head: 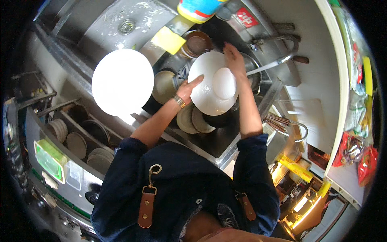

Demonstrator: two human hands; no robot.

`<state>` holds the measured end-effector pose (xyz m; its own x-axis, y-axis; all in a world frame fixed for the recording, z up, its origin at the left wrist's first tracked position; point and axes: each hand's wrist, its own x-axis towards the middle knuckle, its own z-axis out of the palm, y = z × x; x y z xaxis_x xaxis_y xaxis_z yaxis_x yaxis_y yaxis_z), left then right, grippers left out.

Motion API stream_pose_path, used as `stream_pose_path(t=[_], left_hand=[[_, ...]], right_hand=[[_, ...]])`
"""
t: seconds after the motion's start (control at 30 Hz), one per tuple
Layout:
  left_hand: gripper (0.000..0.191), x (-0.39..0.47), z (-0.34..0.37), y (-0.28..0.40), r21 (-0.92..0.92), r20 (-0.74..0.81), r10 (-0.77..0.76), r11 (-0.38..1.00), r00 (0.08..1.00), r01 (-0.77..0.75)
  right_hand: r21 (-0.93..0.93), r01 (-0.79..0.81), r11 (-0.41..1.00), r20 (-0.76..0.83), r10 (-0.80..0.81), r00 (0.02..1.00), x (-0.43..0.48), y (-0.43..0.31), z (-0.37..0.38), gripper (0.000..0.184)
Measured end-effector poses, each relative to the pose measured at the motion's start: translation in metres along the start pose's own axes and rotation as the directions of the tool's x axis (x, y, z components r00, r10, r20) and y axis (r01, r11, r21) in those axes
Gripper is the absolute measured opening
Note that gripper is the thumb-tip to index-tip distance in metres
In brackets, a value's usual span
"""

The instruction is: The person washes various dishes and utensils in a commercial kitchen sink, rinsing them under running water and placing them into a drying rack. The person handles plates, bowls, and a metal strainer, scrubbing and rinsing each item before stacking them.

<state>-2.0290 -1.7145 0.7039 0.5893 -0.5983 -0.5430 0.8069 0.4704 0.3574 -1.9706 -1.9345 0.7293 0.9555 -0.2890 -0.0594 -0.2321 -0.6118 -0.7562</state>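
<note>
A large white bowl [201, 98] is tilted over the sink with its foot ring towards me, wet and shiny. My left hand [187, 89] grips its left edge, thumb on the outer surface. At the bowl's upper right is my right hand [234, 59], its fingers spread near the rim; whether it presses on the bowl is unclear. Water runs from the curved metal faucet [287, 57] beside my right wrist. Below the bowl lie small plates [188, 119], a pale round dish [164, 87] and a blue-patterned dish [182, 73], partly hidden. Brown bowls [198, 43] stand behind it.
A bright white round dish [122, 81] stands left of my left hand. A yellow cloth [168, 40] lies on the sink divider, near a colourful tub [199, 9]. Another sink basin [113, 27] is at upper left. Plates [76, 145] fill a rack at left; chopsticks [276, 121] stand at right.
</note>
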Motion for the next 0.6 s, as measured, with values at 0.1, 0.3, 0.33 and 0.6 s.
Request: stream_pose_path(t=[0.1, 0.3, 0.33, 0.6], left_hand=[[0.053, 0.036, 0.012, -0.009, -0.007, 0.049, -0.094, 0.996, 0.994, 0.094], [0.058, 0.078, 0.028, -0.03, 0.017, 0.075, -0.116, 0.993, 0.99, 0.115], [0.055, 0.082, 0.029, -0.031, 0.011, 0.062, -0.113, 0.994, 0.992, 0.112], [0.049, 0.115, 0.022, -0.053, 0.263, -0.226, 0.104, 0.964, 0.969, -0.042]], right_hand=[[-0.113, -0.45, 0.886, -0.191, 0.425, 0.885, -0.048, 0.068, -0.063, 0.041], [0.722, -0.376, 0.581, 0.022, 0.524, 0.851, -0.095, 0.1, -0.11, 0.033], [0.801, -0.315, 0.509, 0.022, 0.5, 0.866, -0.099, 0.095, -0.113, 0.031], [0.853, -0.156, 0.498, -0.135, 0.5, 0.856, -0.141, 0.061, -0.108, 0.031]])
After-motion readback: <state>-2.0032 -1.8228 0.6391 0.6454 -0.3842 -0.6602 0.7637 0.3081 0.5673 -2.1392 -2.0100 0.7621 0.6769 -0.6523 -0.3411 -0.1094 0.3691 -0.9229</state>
